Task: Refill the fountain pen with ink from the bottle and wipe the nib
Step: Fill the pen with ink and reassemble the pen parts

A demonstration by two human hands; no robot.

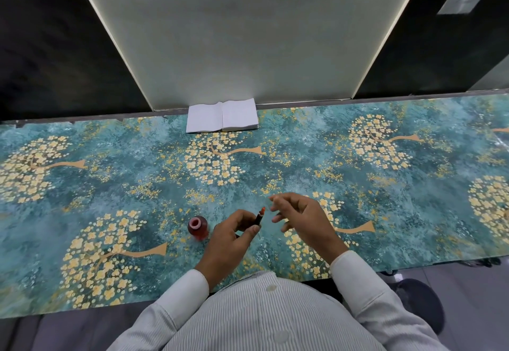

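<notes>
My left hand (230,236) grips the dark front section of the fountain pen (259,217), its reddish tip pointing up and away from me. My right hand (300,219) hovers just right of that tip, fingers pinched around a thin clear part (271,204) that is hard to make out. An open bottle of red ink (197,226) stands on the table just left of my left hand, uncapped. A stack of white tissues (222,117) lies at the far edge of the table, against the wall panel.
The table carries a teal cloth (110,174) printed with yellow blossom trees. A pale wall panel (248,33) rises behind it, with dark panels either side. The table's near edge sits right in front of my striped shirt (264,315).
</notes>
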